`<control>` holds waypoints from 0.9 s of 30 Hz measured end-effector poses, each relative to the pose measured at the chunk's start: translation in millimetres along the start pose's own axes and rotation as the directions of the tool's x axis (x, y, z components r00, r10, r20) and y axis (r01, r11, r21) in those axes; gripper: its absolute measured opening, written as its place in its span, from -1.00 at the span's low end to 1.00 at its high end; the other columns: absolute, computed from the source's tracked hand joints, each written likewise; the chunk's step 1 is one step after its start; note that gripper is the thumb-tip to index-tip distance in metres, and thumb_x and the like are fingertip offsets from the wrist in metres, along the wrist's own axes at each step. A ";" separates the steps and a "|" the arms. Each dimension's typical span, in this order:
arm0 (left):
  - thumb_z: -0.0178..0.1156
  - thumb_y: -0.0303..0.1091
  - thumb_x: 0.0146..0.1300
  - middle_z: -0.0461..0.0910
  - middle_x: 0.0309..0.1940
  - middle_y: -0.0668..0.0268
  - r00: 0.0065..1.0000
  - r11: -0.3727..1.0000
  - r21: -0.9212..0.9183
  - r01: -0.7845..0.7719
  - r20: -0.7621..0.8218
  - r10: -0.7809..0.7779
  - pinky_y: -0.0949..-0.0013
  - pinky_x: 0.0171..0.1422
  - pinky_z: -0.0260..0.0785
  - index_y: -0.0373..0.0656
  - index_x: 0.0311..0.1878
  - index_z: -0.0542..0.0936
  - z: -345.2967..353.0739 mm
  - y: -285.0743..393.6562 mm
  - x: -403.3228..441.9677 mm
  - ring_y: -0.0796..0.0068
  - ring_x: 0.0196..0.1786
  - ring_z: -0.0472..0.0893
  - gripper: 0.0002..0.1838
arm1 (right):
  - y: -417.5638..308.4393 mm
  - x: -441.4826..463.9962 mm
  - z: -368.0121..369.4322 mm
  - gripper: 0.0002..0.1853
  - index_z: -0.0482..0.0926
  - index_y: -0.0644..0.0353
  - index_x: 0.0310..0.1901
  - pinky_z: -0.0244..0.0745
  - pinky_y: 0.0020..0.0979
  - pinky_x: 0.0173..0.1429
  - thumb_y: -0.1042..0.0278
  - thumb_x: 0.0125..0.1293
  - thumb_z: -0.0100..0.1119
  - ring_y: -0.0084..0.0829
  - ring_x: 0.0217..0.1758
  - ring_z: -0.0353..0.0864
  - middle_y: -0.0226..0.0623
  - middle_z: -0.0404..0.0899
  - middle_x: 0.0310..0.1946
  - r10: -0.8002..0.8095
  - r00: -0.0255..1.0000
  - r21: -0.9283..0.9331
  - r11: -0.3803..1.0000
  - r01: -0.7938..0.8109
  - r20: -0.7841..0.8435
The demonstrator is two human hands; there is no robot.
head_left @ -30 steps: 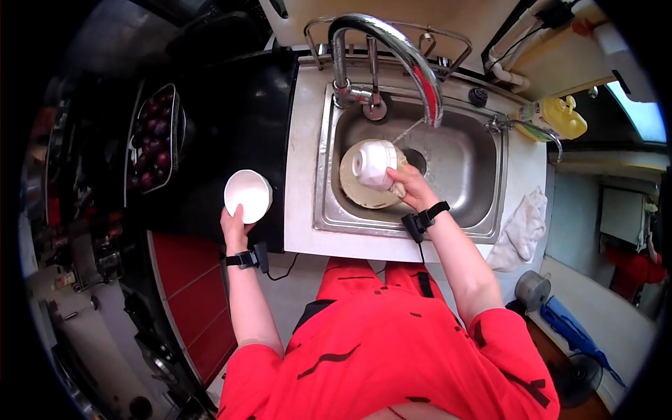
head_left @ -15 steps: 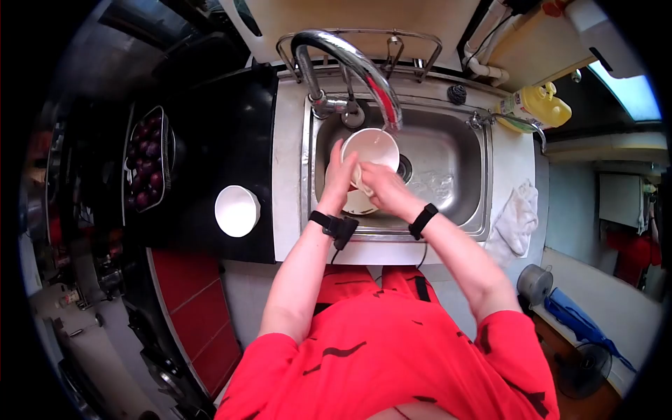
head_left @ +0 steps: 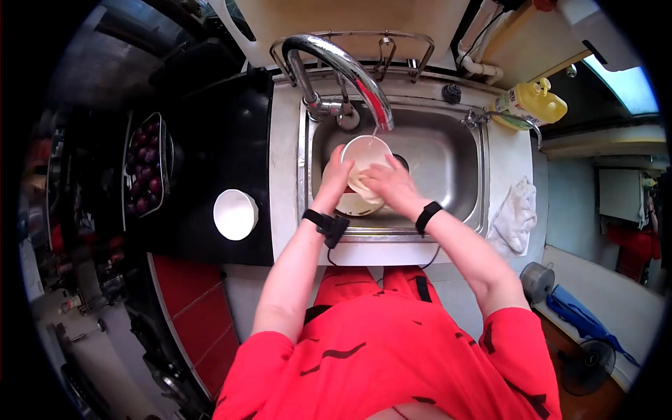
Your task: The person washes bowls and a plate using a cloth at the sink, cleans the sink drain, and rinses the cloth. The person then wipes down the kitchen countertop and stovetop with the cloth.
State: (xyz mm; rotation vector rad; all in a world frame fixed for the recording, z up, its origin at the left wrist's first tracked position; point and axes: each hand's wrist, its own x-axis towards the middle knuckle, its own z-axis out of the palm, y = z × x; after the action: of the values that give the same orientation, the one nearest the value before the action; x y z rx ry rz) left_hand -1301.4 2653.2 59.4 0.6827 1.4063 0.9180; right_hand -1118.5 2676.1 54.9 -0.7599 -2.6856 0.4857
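Under the faucet [head_left: 383, 117], a white bowl [head_left: 367, 148] is tilted over the steel sink [head_left: 448, 150]. My left hand [head_left: 334, 180] grips the bowl by its left side. Against the near side of the bowl, my right hand [head_left: 393, 183] presses a pale, thin cloth [head_left: 365, 189] with its fingers closed on it. A thin trickle of water runs from the spout into the bowl. Below my hands, another pale dish [head_left: 358, 206] lies in the sink, partly covered by them.
A second white bowl [head_left: 235, 214] stands on the black counter [head_left: 238, 140] at left, near a basket of dark purple fruit [head_left: 145, 166]. Right of the sink are a crumpled white cloth [head_left: 514, 217], a yellow jug [head_left: 530, 106] and a dark scrubber [head_left: 451, 93].
My right hand has turned and spread over the cloth at the bowl's near side. The bowl has tipped slightly toward me. The splash of water in the sink's right part has gone.
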 end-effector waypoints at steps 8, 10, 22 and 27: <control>0.05 -0.22 0.25 0.29 0.26 0.03 0.969 0.985 -0.086 -0.148 -0.210 0.127 0.31 0.35 0.19 -0.28 0.36 0.12 27.0 -35.6 7.5 0.18 0.30 0.32 -0.34 | -34.7 21.0 12.8 -0.74 0.61 0.10 -0.23 0.21 -0.07 0.36 0.47 -0.05 0.17 -0.26 0.04 0.56 -0.32 0.63 -0.16 0.581 0.800 0.586 0.599 -0.546 0.151; 0.05 -0.21 0.25 0.30 0.25 0.04 0.952 0.971 0.084 -0.223 -0.197 0.235 0.27 0.21 0.37 -0.23 0.37 0.12 8.0 -31.3 7.3 0.18 0.25 0.38 -0.34 | -30.3 12.7 5.9 -0.75 0.61 0.11 -0.23 0.20 -0.06 0.37 0.47 -0.02 0.15 -0.27 0.08 0.53 -0.33 0.62 -0.14 0.373 0.926 0.366 0.870 -0.329 -0.053; -0.10 0.15 0.38 0.39 0.19 0.22 0.945 0.948 -0.183 0.261 0.248 -0.213 0.06 0.00 0.51 -0.01 0.32 0.24 -9.0 3.0 7.4 0.24 0.13 0.51 -0.41 | -18.8 0.7 -5.7 -0.76 0.63 0.30 -0.18 0.51 -0.31 -0.03 0.42 0.10 0.27 -0.37 -0.14 0.64 -0.30 0.67 -0.28 0.428 0.861 0.812 0.377 -0.446 0.274; -0.09 -0.03 0.44 0.53 0.09 0.26 0.950 0.691 -0.672 0.267 0.306 -0.069 0.16 0.26 0.38 -0.16 0.19 0.43 -12.5 -16.0 8.7 0.33 0.16 0.52 -0.54 | -7.6 2.5 -32.6 -0.46 0.41 0.23 0.19 0.51 -0.34 0.14 0.38 0.17 0.34 -0.43 0.01 0.58 -0.26 0.56 0.01 0.409 0.838 0.890 -0.420 -0.179 0.362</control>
State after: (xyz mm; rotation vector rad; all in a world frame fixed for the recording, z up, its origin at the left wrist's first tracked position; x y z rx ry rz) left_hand -1312.2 2651.0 40.4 0.0634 0.7562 1.0789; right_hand -1111.6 2679.2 87.6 -0.7623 -0.7400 2.2659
